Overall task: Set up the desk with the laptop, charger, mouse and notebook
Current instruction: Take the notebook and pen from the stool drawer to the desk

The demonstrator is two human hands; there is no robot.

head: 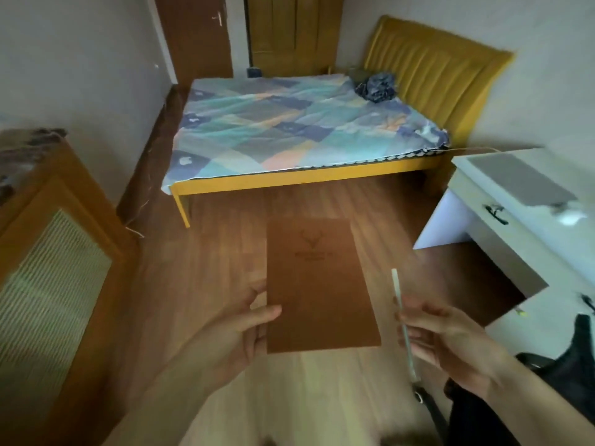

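A brown notebook (318, 284) with an embossed deer-head mark is held flat over the wooden floor, and my left hand (238, 333) grips its lower left edge. My right hand (447, 339) holds a thin pale pen (402, 320) that points up and away, just right of the notebook. At the right stands the white desk (476, 226). A closed grey laptop (518, 181) lies on its top, with a white mouse (571, 217) beside it near the front edge. A thin cable (476, 149) runs behind the desk.
A bed (302, 130) with a patchwork cover and yellow headboard fills the far side. A wooden cabinet (58, 246) stands at the left. A black chair (566, 358) sits at the lower right by the desk. Open wooden floor lies in between.
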